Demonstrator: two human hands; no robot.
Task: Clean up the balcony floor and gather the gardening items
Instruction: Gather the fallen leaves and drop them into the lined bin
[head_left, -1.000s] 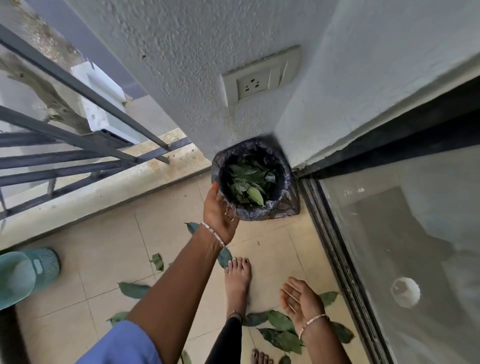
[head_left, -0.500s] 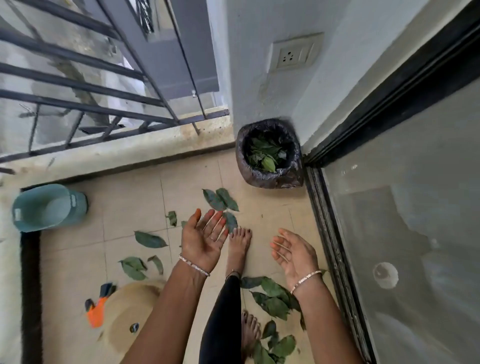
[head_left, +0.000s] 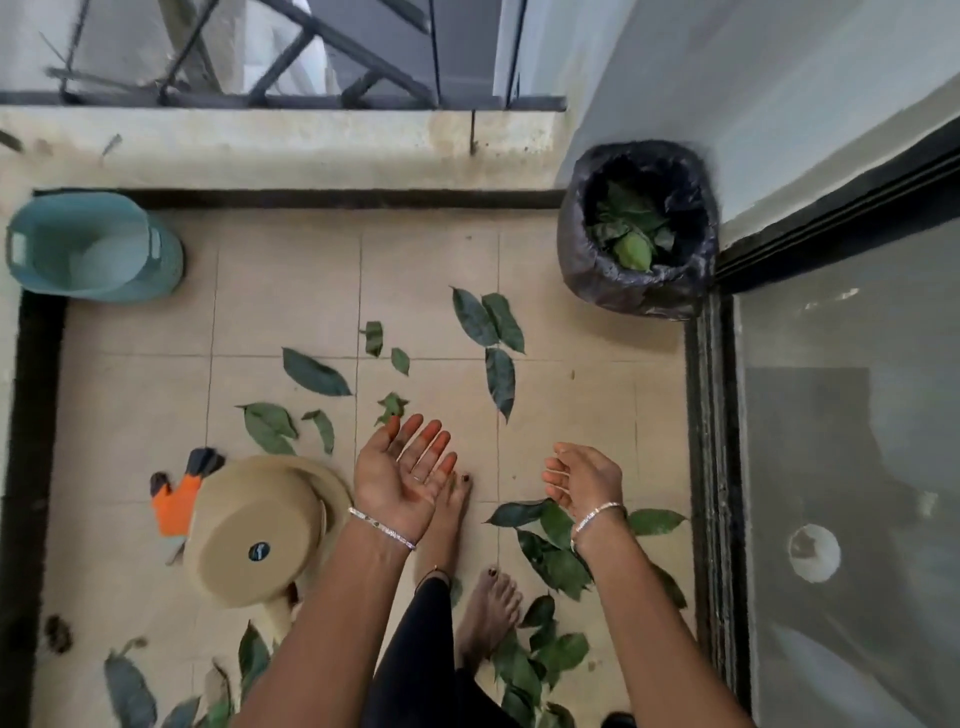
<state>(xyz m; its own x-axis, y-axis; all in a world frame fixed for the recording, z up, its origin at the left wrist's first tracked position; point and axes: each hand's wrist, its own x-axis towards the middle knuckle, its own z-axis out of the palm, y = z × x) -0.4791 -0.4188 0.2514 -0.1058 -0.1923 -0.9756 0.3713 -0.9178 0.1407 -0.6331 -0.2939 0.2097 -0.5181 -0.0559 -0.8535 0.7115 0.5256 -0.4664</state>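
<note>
Basket (head_left: 78, 244), teal, stands in the corner at ten o'clock; orange glove (head_left: 179, 499) lies at eight, just beside an upturned tan pot (head_left: 249, 535); my left hand (head_left: 400, 478) hovers at seven, palm up, fingers straight and slightly spread, holding nothing; loose leaves (head_left: 316, 373) litter the tiles around my feet; my right hand (head_left: 582, 478), at five, has fingers loosely curled, empty; black-lined bin (head_left: 587, 270) at one o'clock holds leaves.

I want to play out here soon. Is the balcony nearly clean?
Not yet. Done: some leaves sit in the black bin. In hand: nothing, the left hand and right hand are open and empty. Left: many loose leaves, the tipped tan pot and orange glove.
</note>
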